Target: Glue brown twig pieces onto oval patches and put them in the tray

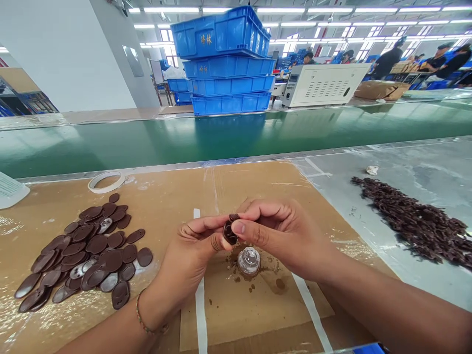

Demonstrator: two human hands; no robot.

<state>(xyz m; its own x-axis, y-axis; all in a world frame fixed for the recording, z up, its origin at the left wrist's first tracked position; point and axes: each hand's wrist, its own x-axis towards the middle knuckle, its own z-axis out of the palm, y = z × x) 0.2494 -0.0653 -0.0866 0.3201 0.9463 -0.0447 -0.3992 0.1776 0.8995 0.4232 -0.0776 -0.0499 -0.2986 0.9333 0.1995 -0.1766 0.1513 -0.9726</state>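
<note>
Between my two hands is a small dark brown piece (pixel 229 234), raised above the brown board. Its left side is pinched by the thumb and fingers of my left hand (pixel 190 253). The thumb and forefinger of my right hand (pixel 283 233) grip its right and upper part. My fingertips cover much of it, so its full shape is hidden. Just below my hands a small clear plastic cup (pixel 249 260) sits on the board, with dark wet drops spattered around it. To the left lies a heap of flat, dark brown oval discs (pixel 98 244), several of them shiny.
A long pile of small dark brown bits (pixel 416 216) lies on the grey surface at right. A tape roll (pixel 106 182) rests behind the discs. Beyond runs a green conveyor belt (pixel 155 142), with stacked blue crates (pixel 230 83) and a pale metal box (pixel 324 84). People work far back.
</note>
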